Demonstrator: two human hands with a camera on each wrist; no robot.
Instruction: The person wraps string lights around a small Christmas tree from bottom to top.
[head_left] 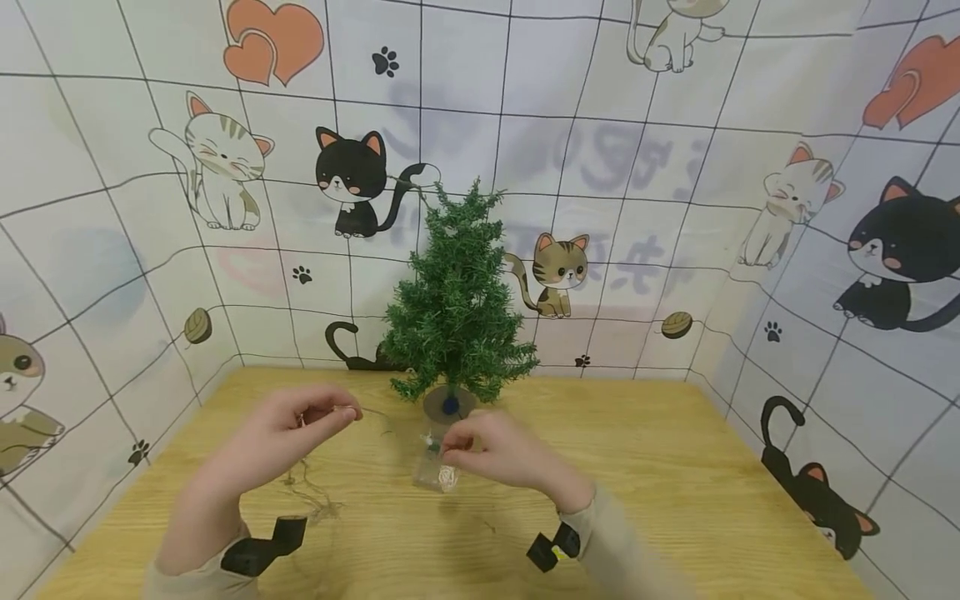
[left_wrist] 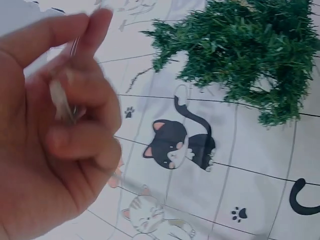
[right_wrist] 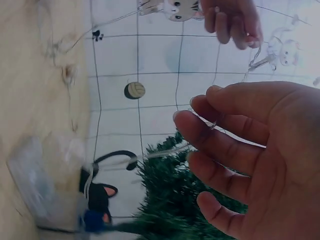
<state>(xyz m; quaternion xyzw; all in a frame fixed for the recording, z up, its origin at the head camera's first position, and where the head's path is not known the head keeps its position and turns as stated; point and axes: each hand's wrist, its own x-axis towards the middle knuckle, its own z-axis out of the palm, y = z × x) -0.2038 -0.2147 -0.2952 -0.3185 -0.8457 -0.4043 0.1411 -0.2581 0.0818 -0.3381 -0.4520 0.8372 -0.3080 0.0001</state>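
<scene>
A string of fairy lights (right_wrist: 172, 151), thin clear wire with small clear bulbs, runs between both hands. My left hand (head_left: 288, 437) pinches it between thumb and fingertip, and in the left wrist view a pale piece (left_wrist: 60, 100) lies inside the curled fingers. My right hand (head_left: 506, 450) holds the wire at its thumb and fingers, low in front of the tree. Behind the hands a small green Christmas tree (head_left: 459, 308) stands upright on a round base (head_left: 431, 404). More loose wire (head_left: 318, 500) trails on the table beneath my left hand.
A clear plastic bag (head_left: 429, 477) lies on the wooden table (head_left: 660, 483), in front of the tree's base and beside my right hand. Cat-patterned cloth (head_left: 480, 83) walls the table at the back and on both sides.
</scene>
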